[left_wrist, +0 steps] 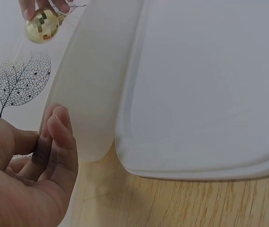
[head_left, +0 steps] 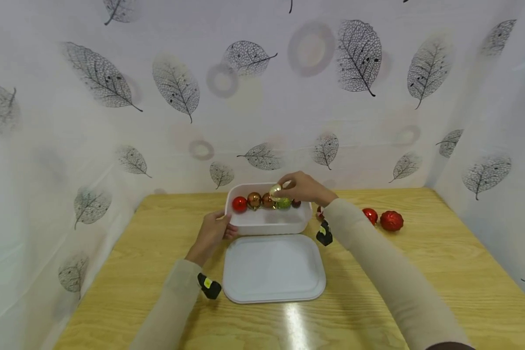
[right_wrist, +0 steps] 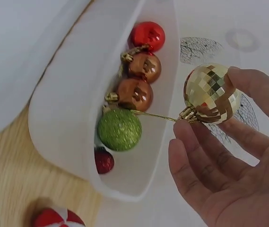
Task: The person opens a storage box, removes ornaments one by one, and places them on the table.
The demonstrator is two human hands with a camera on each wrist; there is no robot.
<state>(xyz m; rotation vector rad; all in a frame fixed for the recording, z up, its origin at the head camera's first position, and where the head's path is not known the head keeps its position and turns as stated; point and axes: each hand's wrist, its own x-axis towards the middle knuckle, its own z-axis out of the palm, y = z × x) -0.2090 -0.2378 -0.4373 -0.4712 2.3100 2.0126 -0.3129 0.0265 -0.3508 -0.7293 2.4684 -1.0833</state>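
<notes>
My right hand (head_left: pixel 305 188) pinches a gold faceted bauble (right_wrist: pixel 213 93) between thumb and fingers, above the white box (head_left: pixel 269 228). The bauble's gold cord trails toward the box in the right wrist view. Inside the box sit a red bauble (right_wrist: pixel 148 36), two copper baubles (right_wrist: pixel 145 67), a green glittery bauble (right_wrist: pixel 120 130) and a small dark red one (right_wrist: pixel 104 161), in a row along the back wall. At the box's left end, my left hand (head_left: pixel 213 228) grips the rim (left_wrist: pixel 47 111) with thumb and curled fingers.
A white lid (head_left: pixel 274 269) lies flat on the wooden table (head_left: pixel 157 253) in front of the box. To the right are a red bauble (head_left: pixel 370 215), a ridged red bauble (head_left: pixel 392 220) and a red-and-white one (right_wrist: pixel 58 217). Leaf-printed cloth (head_left: pixel 262 112) hangs behind.
</notes>
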